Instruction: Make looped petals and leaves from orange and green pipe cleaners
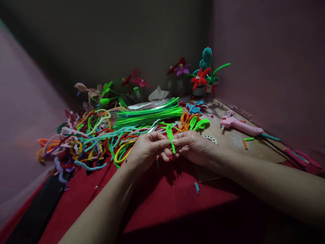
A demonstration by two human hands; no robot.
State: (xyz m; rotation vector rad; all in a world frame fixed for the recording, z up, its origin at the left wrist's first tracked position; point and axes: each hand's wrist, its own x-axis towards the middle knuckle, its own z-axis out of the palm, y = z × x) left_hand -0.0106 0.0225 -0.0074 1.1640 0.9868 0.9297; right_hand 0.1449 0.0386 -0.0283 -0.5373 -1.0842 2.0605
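Between my two hands stands a bright green pipe cleaner (pixel 170 133), bent into a narrow leaf-like loop. My left hand (pixel 149 147) pinches it from the left with thumb and fingertips. From the right, my right hand (pixel 191 144) grips the same piece, its fingertips meeting the left ones. The loop's top rises above the fingers and a short end shows below them. Just beyond lie finished-looking green leaf shapes (pixel 199 123) and orange pipe cleaner loops (pixel 186 121). Scissor blades (pixel 152 129) show partly behind my left hand.
A tangle of coloured pipe cleaners (pixel 88 135) spreads at left, beside a green bundle (pixel 149 115). On a brown board (pixel 264 149) at right rests a pink glue gun (pixel 240 124) with its cable. Pipe cleaner flowers (pixel 200 79) stand behind. A black object (pixel 38 210) lies front left.
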